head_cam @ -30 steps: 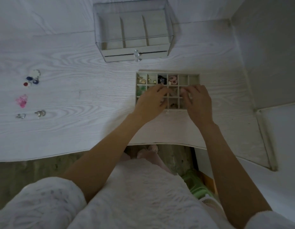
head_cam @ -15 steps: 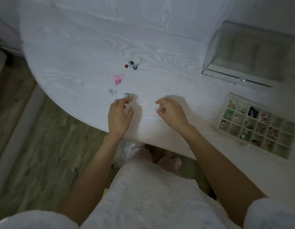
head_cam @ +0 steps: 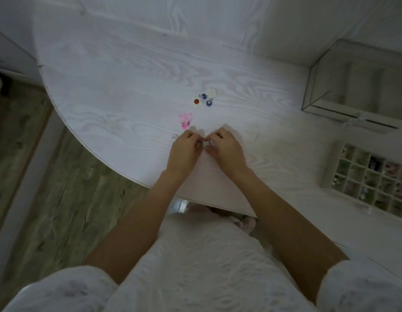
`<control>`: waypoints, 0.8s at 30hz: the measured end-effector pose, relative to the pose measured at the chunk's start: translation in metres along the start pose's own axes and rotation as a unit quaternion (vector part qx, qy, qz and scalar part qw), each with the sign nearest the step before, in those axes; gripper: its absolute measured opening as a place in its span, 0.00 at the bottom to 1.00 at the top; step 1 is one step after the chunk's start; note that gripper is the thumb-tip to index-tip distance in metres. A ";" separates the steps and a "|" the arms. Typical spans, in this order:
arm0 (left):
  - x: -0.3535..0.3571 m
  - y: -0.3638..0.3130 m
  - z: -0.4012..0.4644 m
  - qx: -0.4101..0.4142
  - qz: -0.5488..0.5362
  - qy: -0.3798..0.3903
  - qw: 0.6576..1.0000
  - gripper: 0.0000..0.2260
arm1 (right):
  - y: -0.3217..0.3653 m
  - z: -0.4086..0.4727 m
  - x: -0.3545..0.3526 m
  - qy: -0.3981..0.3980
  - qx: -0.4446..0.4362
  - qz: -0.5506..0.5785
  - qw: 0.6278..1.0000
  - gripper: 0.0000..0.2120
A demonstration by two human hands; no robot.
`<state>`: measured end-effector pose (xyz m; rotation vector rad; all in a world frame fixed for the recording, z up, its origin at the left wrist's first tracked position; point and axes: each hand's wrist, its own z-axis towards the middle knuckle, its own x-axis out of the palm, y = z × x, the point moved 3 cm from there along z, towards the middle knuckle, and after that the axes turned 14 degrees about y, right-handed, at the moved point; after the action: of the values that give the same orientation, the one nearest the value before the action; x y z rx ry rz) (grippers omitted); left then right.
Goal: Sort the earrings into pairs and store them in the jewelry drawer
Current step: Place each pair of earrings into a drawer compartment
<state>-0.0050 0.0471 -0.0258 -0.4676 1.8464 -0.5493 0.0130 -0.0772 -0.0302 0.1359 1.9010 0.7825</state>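
My left hand (head_cam: 186, 147) and my right hand (head_cam: 224, 147) meet fingertip to fingertip over the white table (head_cam: 119, 91), pinching small silver earrings (head_cam: 205, 144) between them. Just behind my left hand lie pink earrings (head_cam: 184, 120). Farther back sits a cluster of red, blue and white earrings (head_cam: 205, 98). One small silver earring (head_cam: 174, 136) lies left of my left hand. The drawer tray (head_cam: 373, 183), divided into many small compartments that hold earrings, rests on the table at the right.
A clear jewelry box (head_cam: 355, 84) with a lower drawer slot stands at the back right. The table's curved edge runs down the left, with wooden floor (head_cam: 49, 188) below it. A white wall lies behind the table.
My hands left the drawer tray and moved left to the loose earrings. They have now come together, pinching the silver earrings that lay on the table. The camera view turned left.
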 end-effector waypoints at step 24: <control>0.151 -0.315 0.020 0.323 -0.032 0.149 0.934 0.08 | -0.230 -0.278 -0.161 -0.255 0.264 0.118 0.923 0.09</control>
<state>-0.0181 -0.2973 0.0356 0.0051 1.7992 -1.2718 -0.0927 -0.4528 0.0344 0.8376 1.5567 0.3157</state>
